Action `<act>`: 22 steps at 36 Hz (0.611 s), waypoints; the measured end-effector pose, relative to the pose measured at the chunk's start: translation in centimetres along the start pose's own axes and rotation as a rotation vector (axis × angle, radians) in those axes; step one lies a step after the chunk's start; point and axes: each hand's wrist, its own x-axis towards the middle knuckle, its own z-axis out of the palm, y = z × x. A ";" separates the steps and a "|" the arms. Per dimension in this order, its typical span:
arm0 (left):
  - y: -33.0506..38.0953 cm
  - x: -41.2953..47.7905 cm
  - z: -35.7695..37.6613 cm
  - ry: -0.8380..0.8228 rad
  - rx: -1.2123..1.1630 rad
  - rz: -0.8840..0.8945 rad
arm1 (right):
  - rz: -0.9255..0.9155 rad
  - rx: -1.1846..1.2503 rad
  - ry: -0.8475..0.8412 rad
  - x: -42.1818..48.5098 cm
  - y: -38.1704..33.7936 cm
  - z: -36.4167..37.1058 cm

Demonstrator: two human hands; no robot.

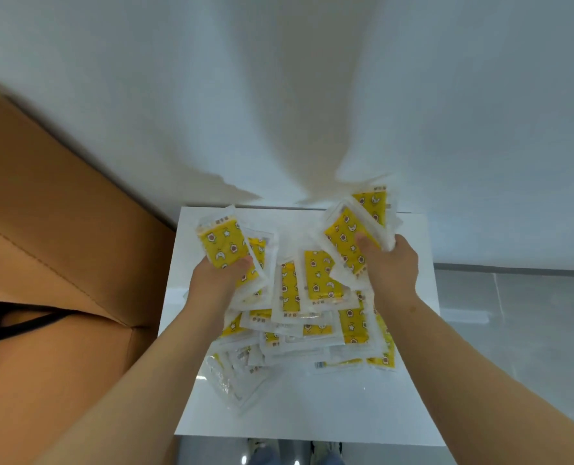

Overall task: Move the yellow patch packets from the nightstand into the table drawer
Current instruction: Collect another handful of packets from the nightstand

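Several yellow patch packets (316, 297) in clear wrappers lie in a loose heap on the white nightstand (312, 411). My left hand (218, 280) grips a small bunch of packets (223, 245) lifted above the heap's left side, thumb on the front packet. My right hand (391, 266) grips another bunch of packets (352, 236) raised over the heap's right side, fanned toward the wall. No drawer shows in this view.
A tan upholstered bed or sofa side (50, 229) stands close to the nightstand's left, with a dark strap (17, 325) lying on it. A white wall (279, 95) rises behind. Grey floor tiles (514, 330) lie to the right. My feet (295, 453) show below the nightstand's front edge.
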 end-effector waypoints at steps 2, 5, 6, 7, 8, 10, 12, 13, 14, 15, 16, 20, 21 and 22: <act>0.6 -1.2 0.0 -0.028 -0.035 -0.042 | -0.008 0.150 -0.034 -1.2 -0.6 -1.4; 1.7 -3.4 0.3 -0.091 -0.102 -0.067 | -0.003 0.287 -0.056 -2.6 -1.6 -3.1; 2.1 -4.2 0.5 -0.109 -0.116 -0.063 | -0.009 0.299 -0.068 -3.0 -1.9 -3.7; 2.4 -5.0 0.6 -0.120 -0.128 -0.059 | -0.022 0.302 -0.081 -3.3 -2.1 -4.1; 2.7 -5.8 0.7 -0.127 -0.133 -0.054 | -0.038 0.293 -0.094 -3.7 -2.2 -4.5; 2.9 -7.2 0.6 -0.124 -0.130 -0.047 | -0.066 0.237 -0.132 -4.5 -2.2 -5.2; 2.6 -8.2 0.6 -0.111 -0.112 -0.037 | -0.061 0.178 -0.188 -5.3 -1.8 -5.7; 2.3 -8.6 0.6 -0.105 -0.094 -0.042 | -0.048 0.145 -0.224 -5.6 -1.5 -5.9; 1.8 -8.9 0.7 -0.095 -0.077 -0.054 | -0.037 0.104 -0.255 -6.0 -1.0 -6.0; 1.2 -9.3 0.7 -0.079 -0.068 -0.073 | -0.028 0.054 -0.279 -6.3 -0.3 -6.0; 0.5 -9.5 0.7 -0.061 -0.065 -0.094 | -0.014 0.010 -0.296 -6.6 0.4 -6.0; -2.4 -10.0 0.6 -0.015 -0.056 -0.194 | 0.039 -0.188 -0.346 -7.4 3.9 -5.5; -3.2 -10.0 0.7 -0.007 -0.054 -0.210 | 0.042 -0.233 -0.345 -7.5 4.9 -5.2; -3.7 -9.9 0.7 -0.005 -0.055 -0.219 | 0.043 -0.251 -0.336 -7.5 5.5 -5.1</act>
